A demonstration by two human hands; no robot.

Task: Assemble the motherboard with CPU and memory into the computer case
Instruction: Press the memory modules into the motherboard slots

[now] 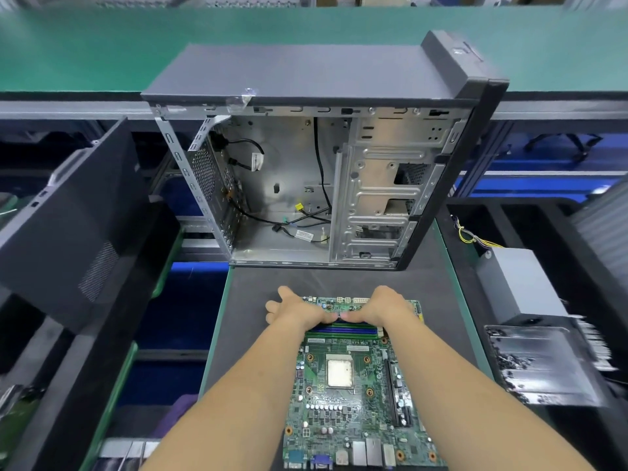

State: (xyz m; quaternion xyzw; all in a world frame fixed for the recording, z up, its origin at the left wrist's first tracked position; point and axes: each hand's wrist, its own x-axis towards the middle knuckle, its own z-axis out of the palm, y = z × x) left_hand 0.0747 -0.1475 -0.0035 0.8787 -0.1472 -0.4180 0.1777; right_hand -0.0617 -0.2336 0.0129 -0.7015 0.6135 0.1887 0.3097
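Observation:
A green motherboard (356, 396) lies flat on the dark work mat (258, 300), its port side toward me. The CPU (339, 370) sits in the socket at the board's middle. A memory stick (343, 329) stands in the blue and black slots at the board's far end. My left hand (295, 309) and my right hand (387, 305) both rest on top of the memory stick and press on it, thumbs meeting over its middle. The open computer case (339, 185) stands beyond the board with loose black cables inside.
A black side panel (68, 226) leans at the left. At the right sit a grey power supply (520, 283) with yellow wires and a tray of small screws (540, 362). A green conveyor (102, 52) runs behind the case.

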